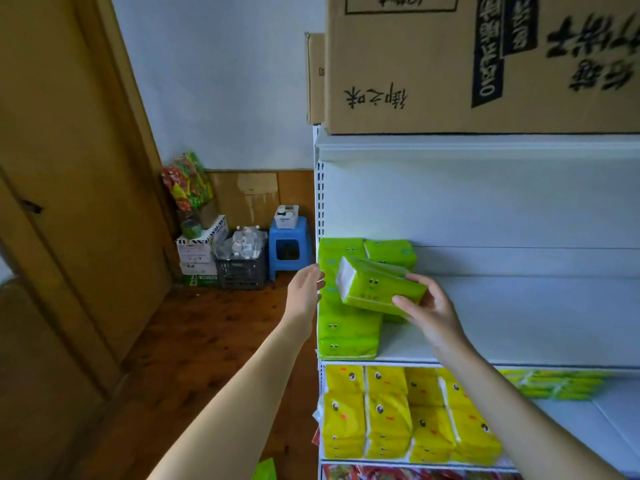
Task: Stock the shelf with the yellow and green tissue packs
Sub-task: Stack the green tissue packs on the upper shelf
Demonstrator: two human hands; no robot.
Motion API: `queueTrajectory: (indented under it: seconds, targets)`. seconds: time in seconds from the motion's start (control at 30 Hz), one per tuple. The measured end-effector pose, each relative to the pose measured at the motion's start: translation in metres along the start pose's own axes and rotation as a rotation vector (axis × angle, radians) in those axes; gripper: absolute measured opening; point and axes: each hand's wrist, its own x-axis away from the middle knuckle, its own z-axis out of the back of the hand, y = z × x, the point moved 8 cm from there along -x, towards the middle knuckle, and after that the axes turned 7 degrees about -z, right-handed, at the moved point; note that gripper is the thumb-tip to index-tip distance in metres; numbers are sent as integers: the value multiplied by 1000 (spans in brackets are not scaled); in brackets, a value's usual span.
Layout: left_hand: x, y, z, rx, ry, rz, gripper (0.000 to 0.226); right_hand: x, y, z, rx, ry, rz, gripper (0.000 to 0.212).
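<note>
- Holding a green tissue pack [379, 287] by its right end, the right hand [429, 306] has its thumb on the front face and its fingers curled over the top edge. The pack hangs tilted, white end up and to the left, above the stack of green packs [346, 336] at the left end of the middle shelf board [519, 323].
- The left hand [304, 289] is empty, fingers straight, at the shelf's left edge just beside the stack; whether it touches the packs cannot be told.
- To place it well, the pack likely wants levelling first. It can then go down flush on the packs beneath or on the bare board just to their right, printed face outward. The left hand could steady the stack so that nothing slides off the open side.
- The wrapper looks thin and glossy, so a gentle, even grip seems wise.
- The pack is bright lime green with a small cartoon face, and white tissue shows at its end.
- Yellow tissue packs [398, 414] with similar faces fill the left part of the board below, in rows.
</note>
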Motion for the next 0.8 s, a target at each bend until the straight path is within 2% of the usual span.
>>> queueTrajectory:
  seconds: [0.07, 0.2, 0.3, 0.37, 0.57, 0.8]
  targets:
    - [-2, 7, -8, -256, -72, -120, 35, -8, -2, 18, 24, 47, 10, 39]
    - [-8, 9, -32, -702, -204, -292, 35, -26, -5, 45, 82, 97, 28, 34]
    - [-10, -3, -46, -1003, -295, -350, 37, -40, 2, 67, 119, 154, 9, 33]
    - [-9, -15, -53, -1141, -343, -328, 38, -50, 12, 81, 164, 183, -3, 36]
    - [-8, -29, -60, -1246, -299, -249, 39, -71, 43, 97, 400, 153, -62, 34]
    - [-8, -36, -58, -1306, -289, -210, 41, -93, 61, 74, 460, 128, -87, 36]
